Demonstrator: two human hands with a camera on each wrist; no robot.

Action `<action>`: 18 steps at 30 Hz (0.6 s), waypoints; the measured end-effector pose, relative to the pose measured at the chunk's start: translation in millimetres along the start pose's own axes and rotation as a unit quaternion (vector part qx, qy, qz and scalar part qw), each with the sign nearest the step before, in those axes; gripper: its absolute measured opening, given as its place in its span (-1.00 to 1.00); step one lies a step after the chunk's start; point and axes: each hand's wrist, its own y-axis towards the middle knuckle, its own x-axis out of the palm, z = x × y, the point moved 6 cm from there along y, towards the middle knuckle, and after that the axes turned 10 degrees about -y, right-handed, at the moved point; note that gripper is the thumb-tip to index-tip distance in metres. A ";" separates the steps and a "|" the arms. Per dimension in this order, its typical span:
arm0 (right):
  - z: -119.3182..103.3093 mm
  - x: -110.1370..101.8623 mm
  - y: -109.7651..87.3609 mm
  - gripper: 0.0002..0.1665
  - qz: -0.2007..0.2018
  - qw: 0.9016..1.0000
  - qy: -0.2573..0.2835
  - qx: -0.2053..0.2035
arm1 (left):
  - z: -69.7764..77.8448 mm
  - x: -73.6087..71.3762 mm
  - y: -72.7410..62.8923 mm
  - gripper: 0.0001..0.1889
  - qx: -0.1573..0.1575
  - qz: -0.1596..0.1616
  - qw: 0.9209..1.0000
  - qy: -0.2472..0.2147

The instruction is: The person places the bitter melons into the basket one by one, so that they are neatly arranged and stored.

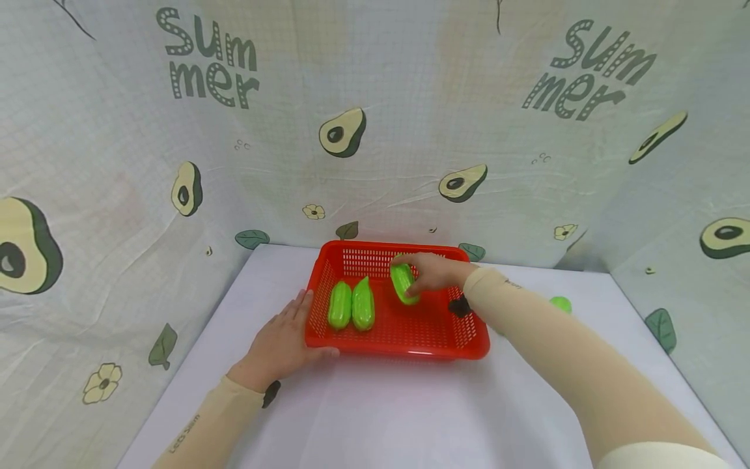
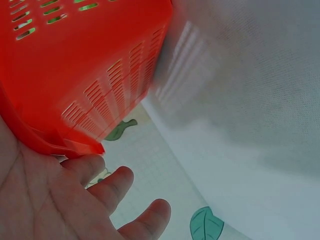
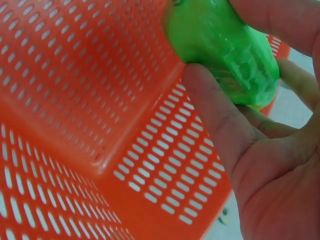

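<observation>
Fingers point(image 3: 210, 102) of the right hand point(image 1: 435, 272) are gripping a green vegetable point(image 1: 402, 281), so the flat left hand point(image 1: 280, 344) should be steadying the basket point(image 1: 404, 352).

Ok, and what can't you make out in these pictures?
Head view: the green item at the right, partly hidden by the right sleeve.
Right wrist view: one end of the held green vegetable, cut off by the top edge.
Left wrist view: the green shapes inside the basket, mostly hidden by its wall.
</observation>
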 end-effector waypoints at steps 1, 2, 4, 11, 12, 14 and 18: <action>-0.3 1.2 1.8 -0.11 0.000 1.000 0.003 0.000 | -0.1 0.2 0.1 0.40 0.000 0.000 1.000 0.001; -1.1 2.3 3.2 -0.11 0.000 1.000 0.005 -0.002 | -0.3 0.3 0.2 0.40 0.001 0.001 1.000 0.001; -3.1 4.3 5.8 -0.12 0.001 1.000 0.002 -0.007 | -0.4 0.2 0.4 0.40 0.002 0.002 1.000 0.001; -9.9 11.4 13.0 -0.13 -0.006 1.000 -0.007 -0.023 | -0.9 0.4 1.3 0.40 0.003 0.004 1.000 0.002; -10.1 12.2 13.9 -0.13 -0.008 1.000 -0.009 -0.020 | -0.9 0.4 1.3 0.40 0.003 0.004 1.000 0.002; -10.5 13.4 15.4 -0.12 -0.010 1.000 -0.006 -0.013 | -0.7 0.2 1.2 0.40 0.003 0.004 1.000 0.003; -10.5 16.3 18.1 -0.12 -0.011 1.000 0.008 0.002 | 0.0 -0.3 0.9 0.40 0.003 0.003 1.000 0.002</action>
